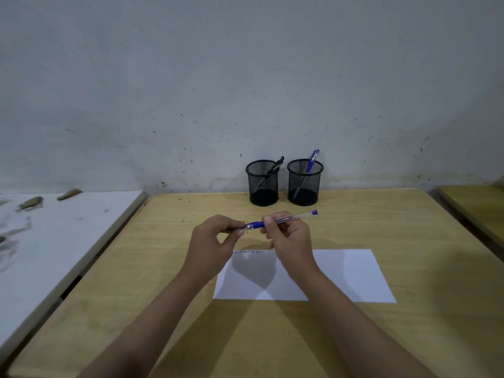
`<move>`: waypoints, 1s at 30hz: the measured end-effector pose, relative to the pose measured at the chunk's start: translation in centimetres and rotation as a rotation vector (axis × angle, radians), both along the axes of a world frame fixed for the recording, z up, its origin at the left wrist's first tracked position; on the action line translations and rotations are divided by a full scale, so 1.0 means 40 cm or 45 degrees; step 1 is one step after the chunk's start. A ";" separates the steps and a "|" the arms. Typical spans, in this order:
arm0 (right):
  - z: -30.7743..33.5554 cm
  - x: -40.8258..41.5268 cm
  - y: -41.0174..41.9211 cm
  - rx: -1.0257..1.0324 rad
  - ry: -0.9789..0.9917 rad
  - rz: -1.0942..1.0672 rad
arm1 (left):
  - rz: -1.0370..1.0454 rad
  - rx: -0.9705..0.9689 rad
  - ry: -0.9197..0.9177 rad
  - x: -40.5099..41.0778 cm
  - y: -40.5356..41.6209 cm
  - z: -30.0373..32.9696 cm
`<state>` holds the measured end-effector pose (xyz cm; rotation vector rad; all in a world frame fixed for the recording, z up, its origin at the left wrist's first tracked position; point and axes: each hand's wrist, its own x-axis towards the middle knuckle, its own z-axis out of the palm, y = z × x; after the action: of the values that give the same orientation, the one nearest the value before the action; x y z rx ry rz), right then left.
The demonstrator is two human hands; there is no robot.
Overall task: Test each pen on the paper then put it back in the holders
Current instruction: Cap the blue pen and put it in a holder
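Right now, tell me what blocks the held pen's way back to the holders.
Nothing visible: the pen, held by both hands, hangs over bare table, the two mesh holders just beyond.

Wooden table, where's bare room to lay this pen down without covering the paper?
Bare wood on the wooden table lies right of the paper, and left of it toward the white board. Crowded: the far edge, where two mesh holders stand, and the middle, where both hands hold the pen.

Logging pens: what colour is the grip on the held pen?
Blue, on the pen in the head view.
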<state>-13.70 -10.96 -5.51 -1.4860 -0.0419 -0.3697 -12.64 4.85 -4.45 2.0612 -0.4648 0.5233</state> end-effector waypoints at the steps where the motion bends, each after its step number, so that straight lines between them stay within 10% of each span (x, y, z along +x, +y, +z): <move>1: 0.002 0.001 0.001 -0.020 -0.016 0.016 | -0.019 0.001 -0.006 -0.002 -0.003 0.004; 21: 0.079 -0.029 -0.022 0.240 -0.146 0.048 | -0.020 0.077 -0.477 -0.028 -0.068 0.089; 26: 0.125 -0.020 -0.047 -0.015 0.143 0.002 | 0.081 0.083 -0.362 0.012 -0.079 0.102; 30: 0.145 -0.001 -0.087 -0.647 -0.487 -0.281 | 0.061 0.125 -0.360 0.045 -0.099 0.120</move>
<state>-13.73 -14.46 0.28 -1.9057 -0.2965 -0.8678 -10.86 0.89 0.36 2.1041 -0.6185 0.8416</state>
